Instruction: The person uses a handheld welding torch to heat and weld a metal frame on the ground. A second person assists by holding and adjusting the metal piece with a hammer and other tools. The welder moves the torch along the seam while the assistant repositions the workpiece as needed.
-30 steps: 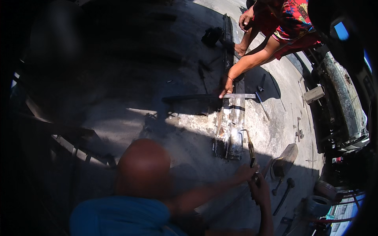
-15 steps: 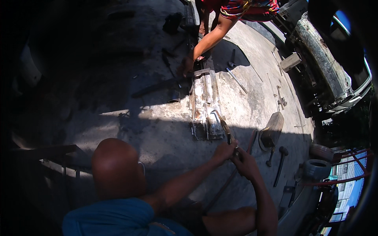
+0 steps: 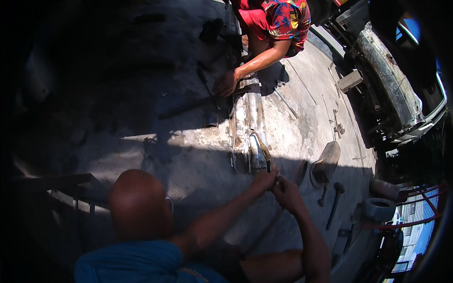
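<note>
Neither my left hand nor my right hand is in view. A co-worker in a blue shirt point(image 3: 130, 257) is low in the frame, both hands point(image 3: 273, 179) wrapped round a brass torch point(image 3: 263, 151). Its bent tip sits over the near end of a long, worn metal panel point(image 3: 240, 134) on the concrete. Above, another person in a red patterned shirt point(image 3: 285, 21) bends down, a hand point(image 3: 225, 82) at a dark flat bar point(image 3: 188, 106) lying crosswise near the panel. Whether those fingers grip the bar is unclear.
On the concrete floor point(image 3: 311, 122) lie a metal rod point(image 3: 286, 104), a block point(image 3: 325, 160), a hammer point(image 3: 336, 205) and several smaller tools. At right are a weathered vehicle part point(image 3: 387, 75) and tyres point(image 3: 380, 208). A dark metal frame point(image 3: 56, 181) stands at left.
The view has shifted, so the floor items sit further left than a second ago. The red-shirted person's hand moved left along the bar. The blue-shirted co-worker's torch angled slightly more upright toward the panel.
</note>
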Demonstrator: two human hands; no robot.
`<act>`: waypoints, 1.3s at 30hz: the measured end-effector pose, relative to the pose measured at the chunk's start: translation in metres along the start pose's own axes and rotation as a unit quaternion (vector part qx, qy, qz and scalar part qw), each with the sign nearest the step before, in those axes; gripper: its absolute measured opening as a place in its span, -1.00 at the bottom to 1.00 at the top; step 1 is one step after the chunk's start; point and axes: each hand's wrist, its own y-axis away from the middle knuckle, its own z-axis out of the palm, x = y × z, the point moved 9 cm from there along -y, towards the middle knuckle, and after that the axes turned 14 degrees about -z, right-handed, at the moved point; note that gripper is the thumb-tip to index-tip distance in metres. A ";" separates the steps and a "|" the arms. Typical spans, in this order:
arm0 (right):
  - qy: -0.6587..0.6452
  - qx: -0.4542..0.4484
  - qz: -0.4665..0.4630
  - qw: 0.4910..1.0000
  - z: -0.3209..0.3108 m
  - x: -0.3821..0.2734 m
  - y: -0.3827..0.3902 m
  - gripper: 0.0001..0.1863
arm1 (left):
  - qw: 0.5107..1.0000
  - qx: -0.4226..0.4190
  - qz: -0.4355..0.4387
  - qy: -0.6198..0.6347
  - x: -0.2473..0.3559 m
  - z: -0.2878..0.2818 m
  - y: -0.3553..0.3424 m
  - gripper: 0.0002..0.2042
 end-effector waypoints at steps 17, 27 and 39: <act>-0.028 -0.013 0.006 0.999 -0.007 -0.008 0.007 -0.51 | 1.000 -0.029 0.012 0.002 -0.014 0.012 -0.010 -0.30; -0.026 0.004 -0.022 0.999 -0.005 0.002 0.008 -0.52 | 0.999 -0.033 0.018 0.018 0.000 0.003 0.005 -0.28; -0.010 -0.036 0.097 0.995 -0.002 -0.001 0.010 -0.51 | 0.999 -0.036 0.029 -0.006 0.007 0.008 0.013 -0.25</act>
